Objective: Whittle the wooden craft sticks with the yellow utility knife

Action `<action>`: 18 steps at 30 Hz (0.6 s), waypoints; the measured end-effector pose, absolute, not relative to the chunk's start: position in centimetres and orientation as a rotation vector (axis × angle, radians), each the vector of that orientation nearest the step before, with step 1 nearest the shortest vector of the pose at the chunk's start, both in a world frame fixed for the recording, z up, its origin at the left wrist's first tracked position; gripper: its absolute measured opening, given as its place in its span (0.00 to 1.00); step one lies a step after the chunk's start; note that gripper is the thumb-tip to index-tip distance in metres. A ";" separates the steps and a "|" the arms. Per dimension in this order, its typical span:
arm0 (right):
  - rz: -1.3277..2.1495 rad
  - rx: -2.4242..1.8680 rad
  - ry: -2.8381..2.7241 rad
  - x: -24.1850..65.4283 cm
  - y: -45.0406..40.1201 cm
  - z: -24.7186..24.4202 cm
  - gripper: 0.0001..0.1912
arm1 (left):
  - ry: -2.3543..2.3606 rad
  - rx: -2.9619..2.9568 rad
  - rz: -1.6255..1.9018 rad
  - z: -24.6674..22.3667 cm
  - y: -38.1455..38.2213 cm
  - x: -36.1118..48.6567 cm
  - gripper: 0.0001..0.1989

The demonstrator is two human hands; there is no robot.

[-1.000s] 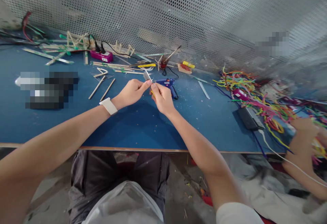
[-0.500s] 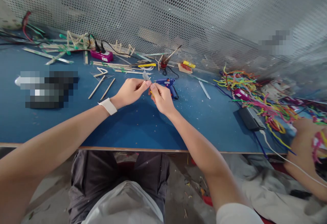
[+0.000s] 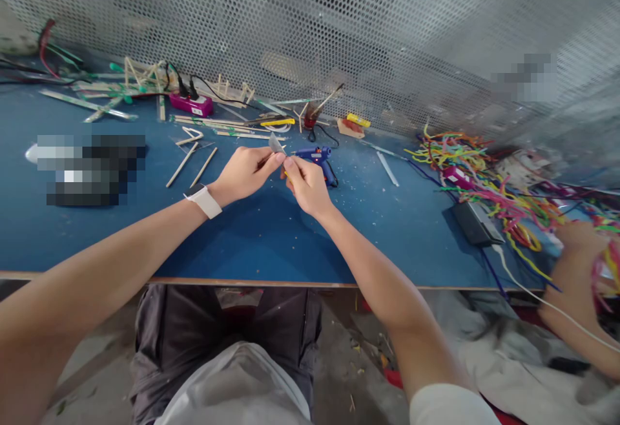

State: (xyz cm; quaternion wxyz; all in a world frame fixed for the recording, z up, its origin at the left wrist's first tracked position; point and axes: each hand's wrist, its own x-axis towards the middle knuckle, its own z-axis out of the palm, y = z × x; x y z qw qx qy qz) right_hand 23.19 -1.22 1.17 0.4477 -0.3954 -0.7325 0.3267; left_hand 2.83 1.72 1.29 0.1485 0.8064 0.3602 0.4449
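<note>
My left hand (image 3: 249, 172) and my right hand (image 3: 309, 185) meet above the middle of the blue table (image 3: 232, 244). In my right hand is a cutter with a yellow handle, mostly hidden by the fingers; its grey blade (image 3: 277, 144) sticks up between the hands. The fingers of my left hand are pinched together against the blade's side; what they hold is too small to make out. A blue glue gun (image 3: 316, 155) lies just behind my right hand. Two wooden sticks (image 3: 203, 166) lie to the left of my left hand.
A purple power strip (image 3: 192, 104), wooden sticks and a yellow-handled tool (image 3: 278, 123) line the back. At the right are colourful pipe cleaners (image 3: 448, 154), a black box (image 3: 477, 223) with a white cable, and another person's arm (image 3: 571, 283). A pixelated dark object (image 3: 97, 179) lies left.
The blade between my hands has tilted slightly and shows a little more clearly. My left wrist has turned slightly, showing a dark part of the band. Both hands stay in nearly the same place.
</note>
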 end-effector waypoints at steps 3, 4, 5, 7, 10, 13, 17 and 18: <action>0.812 -0.980 -1.813 23.2 -1.3 1.2 0.38 | 1.031 2.329 1.262 1.3 1.7 2.7 0.38; 0.817 -0.982 -1.813 23.2 -1.3 1.2 0.39 | 1.027 2.336 1.256 1.3 1.7 2.7 0.38; 0.821 -0.983 -1.812 23.2 -1.3 1.3 0.39 | 1.024 2.344 1.251 1.3 1.8 2.7 0.38; 0.826 -0.981 -1.813 23.1 -1.3 1.3 0.38 | 1.018 2.365 1.246 1.2 1.8 2.7 0.39; 0.824 -0.973 -1.813 23.2 -1.3 1.3 0.38 | 1.017 2.389 1.253 1.2 1.8 2.7 0.40; 0.823 -0.978 -1.810 23.2 -1.3 1.3 0.39 | 0.996 2.386 1.273 1.3 1.8 2.8 0.41; 0.825 -0.979 -1.803 23.1 -1.4 1.4 0.38 | 0.968 2.349 1.291 1.5 1.8 2.8 0.41; 0.828 -0.984 -1.802 23.1 -1.4 1.4 0.38 | 0.969 2.337 1.290 1.5 1.8 2.9 0.42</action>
